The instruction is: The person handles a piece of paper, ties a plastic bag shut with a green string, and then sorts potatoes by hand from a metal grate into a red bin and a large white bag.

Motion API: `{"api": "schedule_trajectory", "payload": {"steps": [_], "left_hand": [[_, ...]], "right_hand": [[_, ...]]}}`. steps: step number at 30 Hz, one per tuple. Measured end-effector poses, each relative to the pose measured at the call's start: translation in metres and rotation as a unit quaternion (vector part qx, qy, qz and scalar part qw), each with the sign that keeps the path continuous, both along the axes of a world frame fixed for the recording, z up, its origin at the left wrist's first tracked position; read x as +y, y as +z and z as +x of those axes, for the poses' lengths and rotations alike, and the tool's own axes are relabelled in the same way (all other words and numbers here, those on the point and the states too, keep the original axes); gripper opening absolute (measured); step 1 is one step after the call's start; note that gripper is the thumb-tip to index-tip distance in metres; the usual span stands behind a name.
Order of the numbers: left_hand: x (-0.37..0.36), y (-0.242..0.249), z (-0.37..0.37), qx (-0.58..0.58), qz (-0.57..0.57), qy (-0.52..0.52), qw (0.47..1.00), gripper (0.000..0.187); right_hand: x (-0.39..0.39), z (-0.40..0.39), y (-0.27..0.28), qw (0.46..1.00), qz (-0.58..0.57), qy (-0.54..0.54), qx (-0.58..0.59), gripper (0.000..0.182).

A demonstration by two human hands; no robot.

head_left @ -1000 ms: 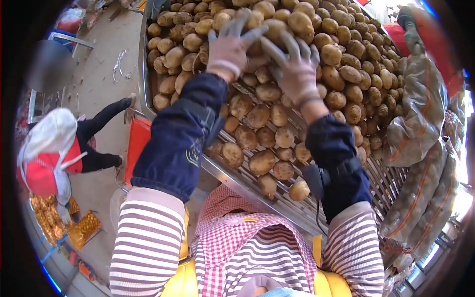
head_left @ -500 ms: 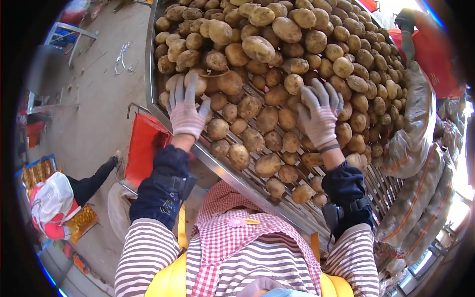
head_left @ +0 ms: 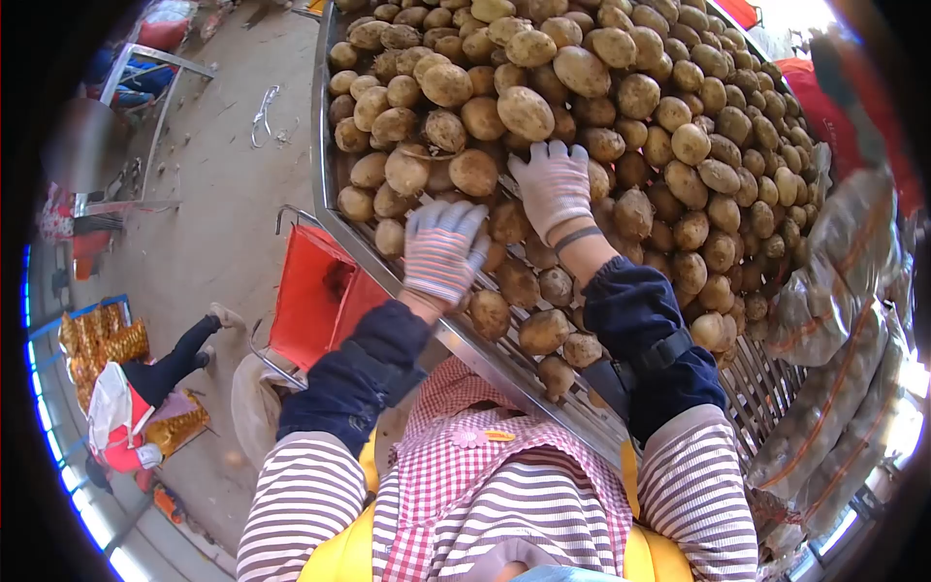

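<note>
Many brown potatoes [head_left: 525, 113] are heaped on a slatted metal sorting table. My left hand [head_left: 444, 252], in a striped grey-tipped glove, lies palm down on potatoes by the table's near left edge. Its fingers are bent and close together, and the thumb points toward the other hand. Farther in, my right hand [head_left: 555, 189], gloved alike, touches the pile with fingers a little apart and curved over potatoes. The palms hide what is under them. A few loose potatoes, one a round potato [head_left: 543, 332], sit on the slats on my side of the hands.
A metal rim [head_left: 485, 357] borders the table. Outside it hangs a red bag [head_left: 305, 301] on a wire frame. Filled mesh sacks [head_left: 824, 398] stand along the right. At lower left, another person [head_left: 131, 398] bends beside netted sacks [head_left: 179, 424].
My right hand has moved left and my left hand right, closer together. Fewer potatoes show on the slats nearest me. The camera view has shifted slightly.
</note>
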State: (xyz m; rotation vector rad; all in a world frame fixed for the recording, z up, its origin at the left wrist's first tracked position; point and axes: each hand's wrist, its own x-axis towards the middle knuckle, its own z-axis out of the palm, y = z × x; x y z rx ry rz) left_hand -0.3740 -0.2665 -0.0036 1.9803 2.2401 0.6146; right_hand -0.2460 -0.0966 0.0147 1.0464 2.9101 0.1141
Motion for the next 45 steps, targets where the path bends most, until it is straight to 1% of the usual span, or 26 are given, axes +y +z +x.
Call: {"api": "schedule_trajectory", "payload": {"steps": [2,5,7,9,10,14,15,17,19,21,22,23,25,26,27,29,31,33,34,35,36,37,40,41,43,45], "left_hand": [[0.004,-0.001,0.019,0.045,-0.015,0.046,0.998,0.062],[0.017,0.003,0.025,0.114,-0.081,0.053,0.989,0.064],[0.034,0.005,0.017,0.134,-0.069,0.06,0.987,0.07],[0.047,0.016,0.007,0.076,-0.167,0.024,0.983,0.068],[0.054,0.023,0.003,0.072,-0.211,0.013,0.975,0.064],[0.07,0.036,0.002,0.025,-0.219,-0.023,0.975,0.061],[0.08,0.033,0.007,-0.022,-0.316,-0.057,0.947,0.06],[0.079,0.014,0.029,-0.032,-0.253,-0.096,0.962,0.059],[0.079,0.008,0.044,-0.074,-0.26,-0.103,0.957,0.059],[0.075,0.012,0.056,-0.188,-0.213,-0.087,0.955,0.059],[0.069,0.013,0.054,-0.323,-0.125,-0.104,0.932,0.061],[0.062,0.016,0.052,-0.323,-0.125,-0.105,0.932,0.061],[0.042,0.029,0.046,-0.551,-0.033,-0.087,0.83,0.056],[0.03,0.03,0.042,-0.655,-0.017,-0.091,0.75,0.055],[0.016,0.03,0.032,-0.649,-0.009,-0.07,0.758,0.055],[-0.021,0.046,0.013,-0.836,-0.06,-0.018,0.545,0.057],[-0.056,0.05,0.008,-0.864,-0.041,0.051,0.499,0.053],[-0.098,0.03,0.009,-0.895,-0.018,0.049,0.443,0.044],[-0.115,0.033,0.013,-0.894,-0.007,0.052,0.445,0.044],[-0.132,0.036,0.02,-0.896,-0.001,0.103,0.432,0.039],[-0.147,0.04,0.027,-0.895,0.003,0.154,0.419,0.035],[-0.163,0.037,0.032,-0.894,0.011,0.156,0.42,0.035],[-0.199,0.027,0.049,-0.919,0.053,0.207,0.332,0.036],[-0.208,0.028,0.053,-0.918,0.066,0.213,0.33,0.036],[-0.231,0.028,0.055,-0.934,0.139,0.217,0.249,0.037],[-0.258,0.03,0.056,-0.919,0.2,0.23,0.251,0.036]], "right_hand": [[-0.002,0.009,0.011,0.998,-0.042,0.03,-0.024,0.027],[-0.011,0.019,0.002,0.997,-0.006,0.07,-0.038,0.025],[-0.015,0.025,0.004,0.997,-0.017,0.055,-0.053,0.025],[-0.023,0.037,0.014,0.988,-0.09,0.056,-0.113,0.026],[-0.025,0.043,0.012,0.989,-0.072,0.072,-0.108,0.025],[-0.042,0.066,0.037,0.975,-0.128,0.069,-0.17,0.019],[-0.046,0.078,0.04,0.975,-0.124,0.068,-0.172,0.019],[-0.051,0.104,0.043,0.97,-0.13,0.094,-0.184,0.016],[-0.058,0.122,0.047,0.972,-0.135,0.1,-0.162,0.016],[-0.066,0.134,0.053,0.972,-0.14,0.1,-0.159,0.015],[-0.069,0.14,0.052,0.973,-0.139,0.083,-0.162,0.015],[-0.07,0.145,0.052,0.973,-0.139,0.083,-0.162,0.015],[-0.073,0.155,0.055,0.978,-0.139,0.049,-0.148,0.017],[-0.072,0.162,0.049,0.982,-0.131,0.046,-0.126,0.022],[-0.07,0.167,0.044,0.988,-0.133,0.042,-0.071,0.024],[-0.063,0.163,0.047,0.982,-0.183,0.005,-0.049,0.027],[-0.06,0.163,0.038,0.982,-0.186,-0.017,0.003,0.03],[-0.061,0.15,0.042,0.974,-0.222,-0.009,0.034,0.032],[-0.065,0.136,0.046,0.956,-0.272,-0.016,0.112,0.032],[-0.072,0.121,0.052,0.928,-0.32,-0.025,0.189,0.033],[-0.078,0.103,0.059,0.911,-0.338,0.036,0.236,0.037],[-0.09,0.08,0.071,0.9,-0.353,0.048,0.25,0.034],[-0.126,0.01,0.103,0.856,-0.387,0.172,0.297,0.04],[-0.136,-0.012,0.112,0.843,-0.393,0.215,0.299,0.045],[-0.162,-0.044,0.131,0.813,-0.426,0.238,0.318,0.05],[-0.179,-0.057,0.138,0.832,-0.336,0.283,0.34,0.051]]}}
